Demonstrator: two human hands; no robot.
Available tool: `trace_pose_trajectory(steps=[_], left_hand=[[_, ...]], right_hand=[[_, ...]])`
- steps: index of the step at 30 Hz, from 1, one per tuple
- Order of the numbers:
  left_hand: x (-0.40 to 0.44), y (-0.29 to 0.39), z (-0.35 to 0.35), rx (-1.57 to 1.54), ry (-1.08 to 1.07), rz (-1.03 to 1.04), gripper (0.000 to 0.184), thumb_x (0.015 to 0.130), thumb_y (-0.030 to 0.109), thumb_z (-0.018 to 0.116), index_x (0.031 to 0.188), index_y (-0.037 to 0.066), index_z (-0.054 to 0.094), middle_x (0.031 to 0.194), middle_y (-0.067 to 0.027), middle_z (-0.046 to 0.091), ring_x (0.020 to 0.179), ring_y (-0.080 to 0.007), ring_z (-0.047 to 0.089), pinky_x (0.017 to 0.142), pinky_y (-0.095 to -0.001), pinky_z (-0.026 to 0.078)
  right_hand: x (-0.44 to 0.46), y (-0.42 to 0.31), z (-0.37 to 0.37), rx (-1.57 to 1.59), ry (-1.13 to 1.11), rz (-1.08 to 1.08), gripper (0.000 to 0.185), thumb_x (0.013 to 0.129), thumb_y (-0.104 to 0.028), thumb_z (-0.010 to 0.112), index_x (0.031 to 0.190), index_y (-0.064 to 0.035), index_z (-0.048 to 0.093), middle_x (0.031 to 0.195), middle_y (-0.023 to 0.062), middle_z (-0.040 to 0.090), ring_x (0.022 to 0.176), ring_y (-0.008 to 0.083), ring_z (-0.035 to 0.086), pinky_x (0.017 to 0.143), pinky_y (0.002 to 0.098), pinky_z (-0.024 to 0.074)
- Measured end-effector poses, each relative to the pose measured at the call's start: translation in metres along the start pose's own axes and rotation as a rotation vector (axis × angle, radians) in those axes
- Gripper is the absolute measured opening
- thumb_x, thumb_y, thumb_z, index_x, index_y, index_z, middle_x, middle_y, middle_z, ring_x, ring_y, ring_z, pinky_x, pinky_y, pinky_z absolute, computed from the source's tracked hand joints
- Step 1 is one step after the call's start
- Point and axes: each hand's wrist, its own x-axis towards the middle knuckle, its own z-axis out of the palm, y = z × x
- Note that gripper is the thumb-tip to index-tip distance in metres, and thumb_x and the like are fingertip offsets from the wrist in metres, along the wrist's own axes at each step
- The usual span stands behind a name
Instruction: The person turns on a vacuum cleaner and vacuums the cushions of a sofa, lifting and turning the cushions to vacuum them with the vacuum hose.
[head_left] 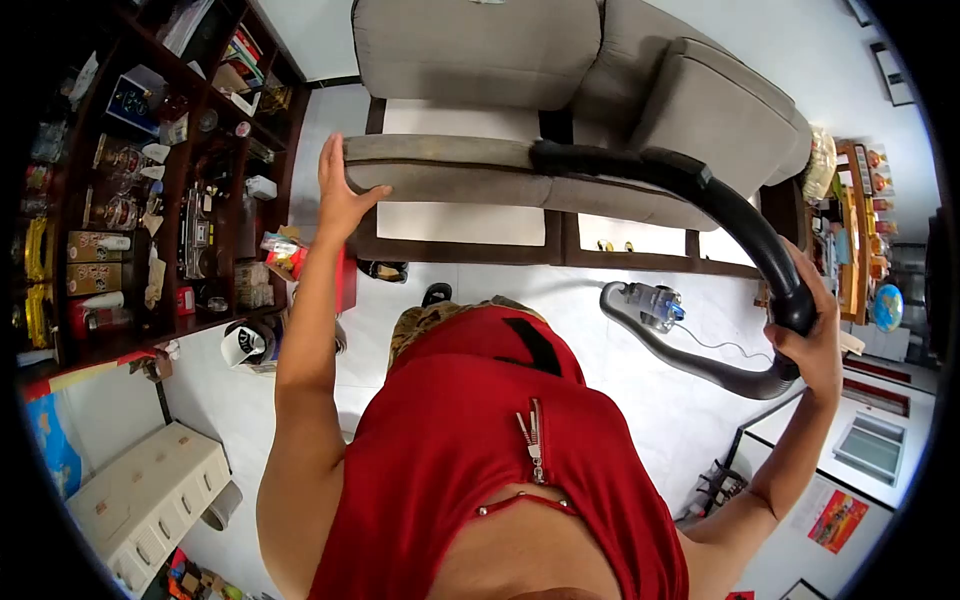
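A grey sofa cushion (pixel 450 185) stands on its edge across the sofa. Its left end rests against my left hand (pixel 345 195), whose thumb and fingers are spread over the corner on either side. On the right, my right hand (pixel 812 335) is wrapped round the black handle of a vacuum wand (pixel 735 215). The wand curves up and left, and its nozzle end (pixel 560 158) touches the cushion's upper edge near the middle. From the handle a grey hose (pixel 670 355) loops down to the vacuum cleaner body (pixel 652 303) on the floor.
Dark wooden shelves (pixel 220 150) full of objects line the left side. The sofa's back cushions (pixel 470 50) stand behind the raised one. A red box (pixel 345 285) is near my left forearm. A white drawer cabinet (pixel 150 495) is at the lower left. A cord trails from the vacuum.
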Motion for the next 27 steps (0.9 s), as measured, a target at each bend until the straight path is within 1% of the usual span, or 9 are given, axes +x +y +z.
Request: trace_pose_trajectory(steps=[3, 7, 9, 10, 13, 17, 19, 22, 27], left_hand=[[0.0, -0.009, 0.0, -0.139, -0.003, -0.074, 0.117, 0.065, 0.018, 0.089, 0.155, 0.008, 0.014, 0.156, -0.0183, 0.023, 0.143, -0.0354, 0.026, 0.117, -0.0426, 0.026], [-0.001, -0.024, 0.005, -0.423, 0.002, -0.158, 0.121, 0.067, 0.014, 0.087, 0.156, 0.007, 0.006, 0.157, -0.0165, 0.022, 0.142, -0.03, 0.028, 0.115, -0.039, 0.028], [-0.002, -0.024, 0.006, -0.533, 0.004, -0.184, 0.121, 0.068, 0.012, 0.087, 0.156, 0.007, 0.004, 0.157, -0.0156, 0.021, 0.141, -0.0273, 0.03, 0.114, -0.037, 0.031], [-0.003, -0.023, 0.006, -0.552, 0.004, -0.208, 0.12, 0.069, 0.011, 0.086, 0.156, 0.007, 0.004, 0.156, -0.0158, 0.023, 0.14, -0.0268, 0.032, 0.113, -0.0364, 0.032], [-0.008, -0.024, 0.003, -0.607, -0.008, -0.3, 0.116, 0.071, 0.01, 0.086, 0.156, 0.006, 0.007, 0.152, -0.0165, 0.029, 0.136, -0.0257, 0.037, 0.111, -0.0351, 0.035], [-0.012, -0.028, 0.009, -0.683, -0.036, -0.378, 0.109, 0.072, 0.01, 0.085, 0.154, 0.005, 0.014, 0.146, -0.0172, 0.039, 0.13, -0.0254, 0.044, 0.108, -0.0345, 0.039], [-0.013, -0.028, 0.011, -0.7, -0.033, -0.387, 0.106, 0.072, 0.011, 0.085, 0.153, 0.004, 0.017, 0.144, -0.0171, 0.041, 0.128, -0.0253, 0.046, 0.107, -0.0342, 0.04], [-0.013, -0.028, 0.008, -0.686, -0.02, -0.397, 0.103, 0.072, 0.011, 0.085, 0.152, 0.004, 0.02, 0.144, -0.0169, 0.041, 0.128, -0.0255, 0.046, 0.106, -0.0341, 0.041], [-0.011, -0.029, 0.011, -0.646, -0.007, -0.35, 0.103, 0.073, 0.012, 0.085, 0.152, 0.004, 0.02, 0.144, -0.0173, 0.041, 0.129, -0.0264, 0.045, 0.107, -0.0353, 0.04]], right_hand=[[0.007, -0.022, 0.018, 0.112, -0.017, 0.015, 0.089, 0.046, -0.026, 0.07, 0.133, -0.0085, 0.06, 0.113, 0.0079, 0.066, 0.082, 0.0147, 0.06, 0.074, 0.0273, 0.0457], [0.048, -0.07, 0.06, 0.144, -0.162, -0.202, 0.082, 0.053, -0.02, 0.072, 0.134, -0.0096, 0.059, 0.114, 0.0087, 0.066, 0.089, 0.0193, 0.063, 0.083, 0.0311, 0.0486], [0.069, -0.089, 0.084, 0.167, -0.273, -0.298, 0.078, 0.059, -0.015, 0.071, 0.135, -0.0083, 0.058, 0.111, 0.0097, 0.067, 0.091, 0.0203, 0.063, 0.086, 0.0316, 0.0482], [0.078, -0.095, 0.097, 0.113, -0.268, -0.371, 0.075, 0.062, -0.011, 0.072, 0.136, -0.009, 0.057, 0.101, 0.0079, 0.067, 0.084, 0.017, 0.062, 0.081, 0.0292, 0.048], [0.093, -0.113, 0.102, 0.073, -0.322, -0.264, 0.078, 0.058, -0.012, 0.069, 0.135, -0.0088, 0.057, 0.099, 0.0051, 0.063, 0.087, 0.0159, 0.06, 0.087, 0.0288, 0.046], [0.084, -0.118, 0.084, 0.035, -0.333, -0.221, 0.074, 0.061, -0.009, 0.071, 0.134, -0.0119, 0.059, 0.09, 0.0051, 0.064, 0.075, 0.013, 0.058, 0.071, 0.0273, 0.0468], [0.079, -0.102, 0.079, -0.046, -0.191, -0.443, 0.075, 0.058, -0.01, 0.07, 0.132, -0.0087, 0.06, 0.093, 0.007, 0.066, 0.073, 0.0133, 0.06, 0.069, 0.0263, 0.0455], [0.061, -0.098, 0.054, -0.063, -0.205, -0.167, 0.081, 0.051, -0.012, 0.068, 0.131, -0.0097, 0.061, 0.102, 0.0075, 0.068, 0.079, 0.0159, 0.061, 0.073, 0.0287, 0.0453], [0.027, -0.062, 0.033, -0.143, -0.081, -0.169, 0.087, 0.046, -0.014, 0.069, 0.132, -0.0106, 0.061, 0.111, 0.0074, 0.067, 0.078, 0.0164, 0.061, 0.073, 0.0276, 0.0456]])
